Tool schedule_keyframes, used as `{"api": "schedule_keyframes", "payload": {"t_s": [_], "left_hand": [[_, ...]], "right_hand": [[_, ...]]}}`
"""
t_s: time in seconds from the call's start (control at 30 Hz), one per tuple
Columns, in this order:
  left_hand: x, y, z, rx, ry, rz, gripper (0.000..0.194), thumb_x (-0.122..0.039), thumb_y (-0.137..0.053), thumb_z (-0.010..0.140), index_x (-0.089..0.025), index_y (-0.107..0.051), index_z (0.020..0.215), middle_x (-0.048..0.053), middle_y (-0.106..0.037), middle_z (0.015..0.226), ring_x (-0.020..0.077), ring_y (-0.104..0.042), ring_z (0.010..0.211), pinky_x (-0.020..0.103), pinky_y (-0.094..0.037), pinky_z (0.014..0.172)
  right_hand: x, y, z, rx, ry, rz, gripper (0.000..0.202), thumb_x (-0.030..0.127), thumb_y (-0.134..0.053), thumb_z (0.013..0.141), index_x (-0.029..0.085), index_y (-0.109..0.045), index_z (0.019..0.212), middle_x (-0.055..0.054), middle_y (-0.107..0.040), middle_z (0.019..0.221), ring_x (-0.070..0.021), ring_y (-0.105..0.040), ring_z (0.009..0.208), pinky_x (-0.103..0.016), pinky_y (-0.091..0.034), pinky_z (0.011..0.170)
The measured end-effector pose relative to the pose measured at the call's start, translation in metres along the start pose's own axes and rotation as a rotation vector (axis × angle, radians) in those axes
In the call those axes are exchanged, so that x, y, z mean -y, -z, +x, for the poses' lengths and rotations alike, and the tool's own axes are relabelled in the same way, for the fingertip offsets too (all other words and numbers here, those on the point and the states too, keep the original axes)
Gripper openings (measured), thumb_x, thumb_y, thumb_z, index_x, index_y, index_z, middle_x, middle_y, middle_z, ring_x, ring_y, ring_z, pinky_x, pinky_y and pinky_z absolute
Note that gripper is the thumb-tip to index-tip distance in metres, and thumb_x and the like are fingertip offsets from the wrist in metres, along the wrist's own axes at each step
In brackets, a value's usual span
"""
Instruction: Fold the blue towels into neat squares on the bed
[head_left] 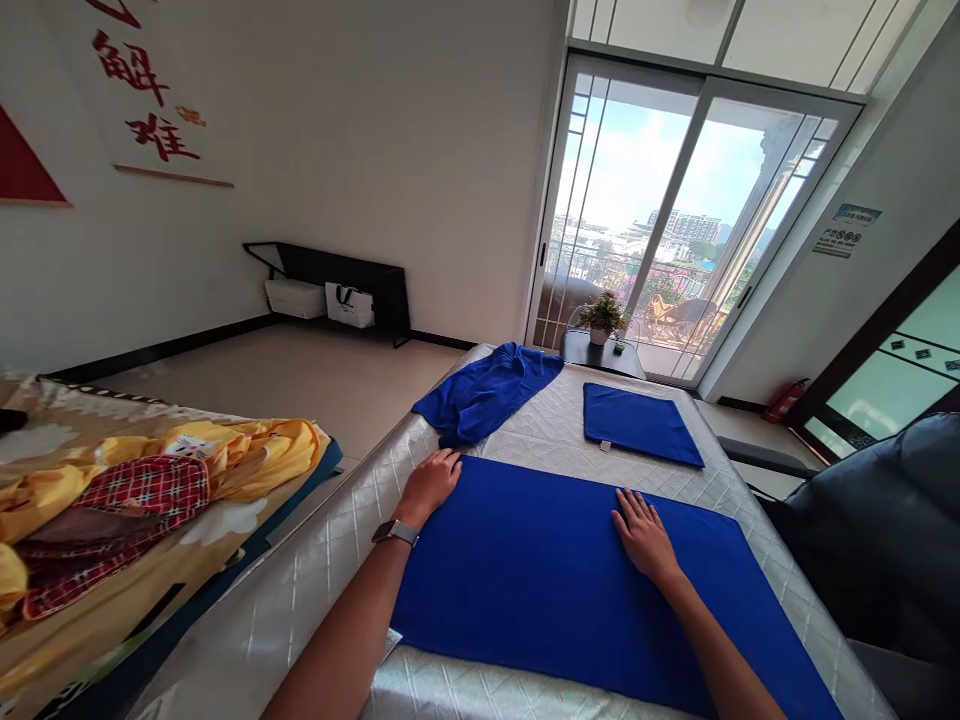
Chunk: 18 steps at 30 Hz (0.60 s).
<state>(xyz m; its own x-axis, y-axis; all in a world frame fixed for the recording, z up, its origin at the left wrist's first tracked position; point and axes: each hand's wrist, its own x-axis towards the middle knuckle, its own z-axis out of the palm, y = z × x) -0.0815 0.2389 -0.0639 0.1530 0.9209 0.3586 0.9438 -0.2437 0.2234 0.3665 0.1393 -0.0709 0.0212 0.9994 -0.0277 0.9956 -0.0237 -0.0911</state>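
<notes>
A large blue cloth (540,570) lies spread flat on a white quilted mattress (525,425). My left hand (433,484), with a watch (395,533) at the wrist, rests at the cloth's far left corner, fingers extended. On the cloth's far part, right of its middle, my right hand (645,533) lies flat with its fingers apart. Beyond it is a smaller blue folded piece (641,422) with a white tag (604,446). A crumpled blue cloth (495,390) sits at the mattress's far left, just past my left hand.
To the left, another bed (225,530) holds yellow and red plaid clothes (150,490). A potted plant (601,318) stands on a small table (592,352) beyond the mattress. A black sofa (885,530) is at the right, and a low black shelf (341,270) stands by the wall.
</notes>
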Motion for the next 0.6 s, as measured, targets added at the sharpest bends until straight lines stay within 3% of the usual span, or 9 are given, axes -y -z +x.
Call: {"api": "schedule_keyframes", "payload": {"t_s": [0.13,0.23,0.33,0.6], "left_hand": [[-0.001,-0.005,-0.003,0.032,0.036,-0.002,0.041,-0.04,-0.044,0.1,-0.02,-0.064,0.13,0.012,-0.063,0.14,0.0288,-0.056,0.132,0.042,-0.042,0.112],[-0.002,-0.007,-0.003,0.046,0.049,0.0,0.043,-0.041,-0.045,0.1,-0.022,-0.062,0.134,0.011,-0.06,0.144,0.0276,-0.051,0.137,0.042,-0.038,0.115],[-0.003,-0.005,-0.003,0.056,0.057,0.008,0.046,-0.042,-0.042,0.1,-0.019,-0.06,0.137,0.013,-0.058,0.146,0.0279,-0.05,0.138,0.042,-0.036,0.117],[-0.006,0.001,-0.004,0.065,0.058,0.022,0.05,-0.041,-0.039,0.101,-0.014,-0.059,0.139,0.015,-0.057,0.147,0.0285,-0.05,0.138,0.043,-0.037,0.116]], "right_hand": [[-0.119,-0.008,-0.015,-0.044,-0.256,-0.059,0.069,0.051,-0.02,0.1,0.016,-0.026,0.16,-0.006,-0.026,0.166,-0.0246,-0.019,0.154,-0.046,-0.016,0.125],[-0.171,-0.014,-0.025,-0.089,-0.362,-0.049,0.072,0.05,-0.018,0.099,0.013,-0.023,0.16,-0.009,-0.025,0.167,-0.0246,-0.019,0.154,-0.047,-0.018,0.124],[-0.184,-0.018,-0.028,-0.112,-0.384,-0.03,0.075,0.052,-0.015,0.097,0.013,-0.023,0.16,-0.008,-0.024,0.167,-0.0234,-0.017,0.154,-0.046,-0.015,0.124],[-0.182,-0.024,-0.025,-0.14,-0.392,-0.004,0.078,0.057,-0.013,0.095,0.014,-0.025,0.16,-0.006,-0.024,0.167,-0.0235,-0.018,0.154,-0.045,-0.013,0.125]]}}
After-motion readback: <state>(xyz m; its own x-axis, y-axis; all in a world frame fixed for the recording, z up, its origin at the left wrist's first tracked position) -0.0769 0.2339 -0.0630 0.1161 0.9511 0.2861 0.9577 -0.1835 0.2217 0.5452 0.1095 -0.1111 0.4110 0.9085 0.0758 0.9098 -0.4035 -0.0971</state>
